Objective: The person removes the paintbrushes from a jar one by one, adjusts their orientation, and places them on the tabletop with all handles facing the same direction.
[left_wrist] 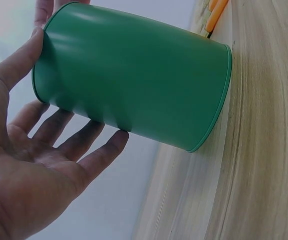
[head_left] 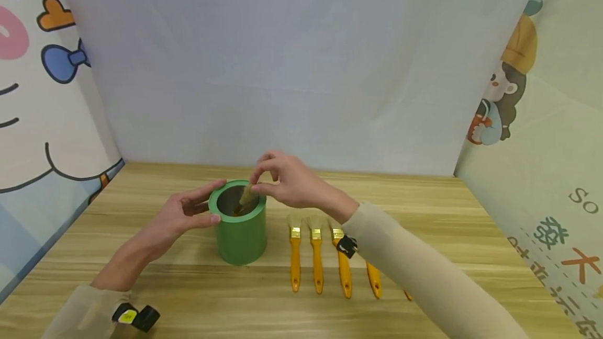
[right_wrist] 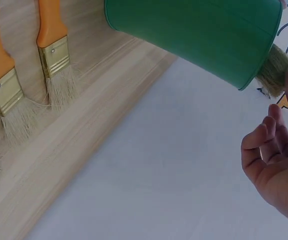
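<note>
A green cylindrical container point(head_left: 241, 242) stands upright on the wooden table, open at the top. My left hand point(head_left: 175, 218) holds it near the rim from the left, its thumb at the front and the fingers spread along the side. Inside the container is a paintbrush point(head_left: 247, 196), bristles up; its handle is mostly hidden by the wall. At the container's mouth my right hand point(head_left: 298, 179) pinches the bristle end between thumb and fingertips. These pale bristles point(right_wrist: 275, 72) stick out past the rim in the right wrist view.
Several paintbrushes with orange handles, such as this paintbrush point(head_left: 295, 255), lie in a row right of the container, bristles pointing away. My right forearm covers part of the row. A pale cloth point(head_left: 292, 67) hangs behind the table point(head_left: 198, 286), with printed sheets at both sides.
</note>
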Action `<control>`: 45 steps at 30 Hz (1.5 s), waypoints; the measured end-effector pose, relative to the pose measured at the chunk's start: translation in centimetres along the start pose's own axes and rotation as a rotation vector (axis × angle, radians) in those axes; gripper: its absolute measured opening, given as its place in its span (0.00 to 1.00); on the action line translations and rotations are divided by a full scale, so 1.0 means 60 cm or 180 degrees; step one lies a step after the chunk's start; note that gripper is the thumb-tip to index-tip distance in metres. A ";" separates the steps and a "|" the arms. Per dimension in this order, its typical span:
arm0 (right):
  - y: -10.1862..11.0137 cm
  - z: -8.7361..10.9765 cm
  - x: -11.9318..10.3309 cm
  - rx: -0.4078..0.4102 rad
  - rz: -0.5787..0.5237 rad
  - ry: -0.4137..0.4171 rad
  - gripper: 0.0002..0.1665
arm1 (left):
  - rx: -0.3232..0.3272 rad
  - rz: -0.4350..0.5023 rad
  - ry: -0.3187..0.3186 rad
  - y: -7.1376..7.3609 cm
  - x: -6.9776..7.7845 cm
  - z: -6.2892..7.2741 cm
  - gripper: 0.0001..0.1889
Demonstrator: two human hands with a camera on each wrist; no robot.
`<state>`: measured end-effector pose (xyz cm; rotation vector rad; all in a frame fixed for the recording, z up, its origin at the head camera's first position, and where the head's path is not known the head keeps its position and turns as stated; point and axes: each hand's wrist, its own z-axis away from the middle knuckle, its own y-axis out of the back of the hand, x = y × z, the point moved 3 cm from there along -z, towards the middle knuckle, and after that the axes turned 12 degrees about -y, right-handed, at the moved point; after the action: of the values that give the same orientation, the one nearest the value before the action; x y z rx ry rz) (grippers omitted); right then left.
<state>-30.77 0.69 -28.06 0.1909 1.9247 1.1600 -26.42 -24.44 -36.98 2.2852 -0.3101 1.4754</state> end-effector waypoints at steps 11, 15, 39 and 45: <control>-0.009 -0.020 -0.023 -0.0106 -0.0328 -0.0034 0.05 | -0.0016 -0.0020 0.0050 0.000 0.000 0.000 0.37; -0.019 -0.027 -0.020 -0.0144 -0.0489 -0.0122 0.06 | -0.0025 -0.0043 0.0052 -0.001 0.001 0.000 0.37; -0.056 -0.032 0.001 0.0052 0.0013 -0.0116 0.39 | -0.0040 -0.0057 0.0104 0.000 0.000 0.002 0.39; -0.057 -0.035 0.010 0.0112 -0.0098 -0.0229 0.40 | -0.0042 -0.0076 0.0109 0.000 0.000 0.001 0.40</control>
<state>-31.69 -2.28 -30.66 0.2182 1.8794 1.0854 -26.38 -24.47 -37.01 2.2430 -0.2808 1.4948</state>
